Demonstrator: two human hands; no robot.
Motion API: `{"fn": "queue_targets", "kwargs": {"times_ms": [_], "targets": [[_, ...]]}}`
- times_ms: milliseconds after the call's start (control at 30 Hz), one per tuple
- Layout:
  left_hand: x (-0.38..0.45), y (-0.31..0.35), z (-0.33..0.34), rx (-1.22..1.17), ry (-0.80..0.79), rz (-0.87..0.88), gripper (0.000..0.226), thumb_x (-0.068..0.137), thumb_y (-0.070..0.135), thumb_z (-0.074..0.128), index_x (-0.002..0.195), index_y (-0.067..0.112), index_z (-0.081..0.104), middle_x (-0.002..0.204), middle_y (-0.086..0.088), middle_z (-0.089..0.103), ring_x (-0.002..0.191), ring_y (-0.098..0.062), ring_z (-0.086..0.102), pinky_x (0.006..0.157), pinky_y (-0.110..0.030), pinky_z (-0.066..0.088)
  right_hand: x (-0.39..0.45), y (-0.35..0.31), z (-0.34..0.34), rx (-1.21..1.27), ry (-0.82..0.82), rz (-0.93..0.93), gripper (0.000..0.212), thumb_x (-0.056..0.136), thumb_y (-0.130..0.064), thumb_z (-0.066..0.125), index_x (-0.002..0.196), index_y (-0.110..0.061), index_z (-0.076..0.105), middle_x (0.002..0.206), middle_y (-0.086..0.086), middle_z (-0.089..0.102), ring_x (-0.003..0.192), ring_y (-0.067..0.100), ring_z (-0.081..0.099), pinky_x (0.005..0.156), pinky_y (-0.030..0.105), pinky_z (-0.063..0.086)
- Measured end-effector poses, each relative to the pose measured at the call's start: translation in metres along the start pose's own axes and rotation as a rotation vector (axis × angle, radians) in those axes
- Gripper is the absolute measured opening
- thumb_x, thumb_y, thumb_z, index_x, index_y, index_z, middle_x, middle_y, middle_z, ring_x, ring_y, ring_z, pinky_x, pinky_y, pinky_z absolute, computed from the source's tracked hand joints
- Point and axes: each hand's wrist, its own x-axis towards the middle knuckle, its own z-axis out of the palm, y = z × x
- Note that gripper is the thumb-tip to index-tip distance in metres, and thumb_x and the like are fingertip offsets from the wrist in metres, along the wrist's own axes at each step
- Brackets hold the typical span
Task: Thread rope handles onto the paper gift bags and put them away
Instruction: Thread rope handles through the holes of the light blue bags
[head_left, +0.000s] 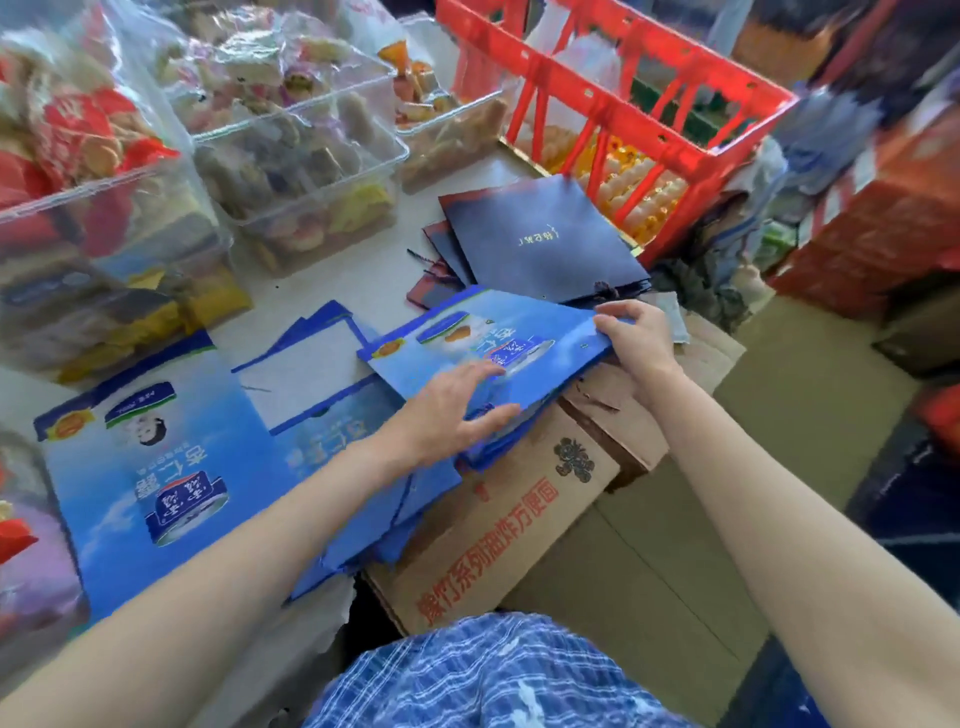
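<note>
A person leans over a cluttered worktable, both bare arms reaching into the centre of the frame toward a flattened light-blue paper gift bag (483, 343) printed with a can and white characters. The right hand (631, 338), at centre right, grips the bag's right-hand edge with fingers curled over the top — thumb hidden beneath — while the left hand (457, 410) lies open, fingers straight and spread, pressing on the bag's lower left part. The bag sits tilted atop a thin stack of like bags (493, 441) that overhangs a brown cardboard box (519, 519) printed with red characters, just below centre. More flat bags of the same print (156, 467) lie spread across the lower left of the table, one showing its white underside. Just above the held bag, a few dark navy bags (540, 239) lie fanned, dark cord ends showing at their lower edge; whether these are threaded cannot be told. Clear plastic bins of wrapped snacks (291, 156) fill the upper left, and a red plastic crate (623, 104) stands at upper right. A blue checked garment (493, 675) shows at the bottom edge.
</note>
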Motion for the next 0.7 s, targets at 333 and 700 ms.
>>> {"fn": "queue_targets", "kwargs": {"times_ms": [333, 700], "targets": [[0.037, 0.116, -0.013, -0.19, -0.441, 0.103, 0.043, 0.084, 0.039, 0.064, 0.124, 0.026, 0.051, 0.128, 0.006, 0.052, 0.104, -0.013, 0.061, 0.078, -0.026, 0.055, -0.034, -0.036, -0.115, 0.069, 0.169, -0.018, 0.016, 0.076, -0.012, 0.061, 0.062, -0.017, 0.067, 0.075, 0.008, 0.06, 0.083, 0.03, 0.062, 0.082, 0.053, 0.054], [0.018, 0.115, 0.001, -0.045, -0.264, 0.122, 0.015, 0.089, 0.01, 0.05, 0.075, 0.013, 0.056, 0.056, 0.011, 0.052, 0.046, -0.003, 0.052, 0.062, -0.034, 0.059, -0.055, -0.022, -0.11, 0.258, -0.019, 0.054, 0.023, 0.092, -0.026, 0.059, 0.078, -0.007, 0.058, 0.073, 0.013, 0.064, 0.06, 0.024, 0.065, 0.057, 0.029, 0.059]]}}
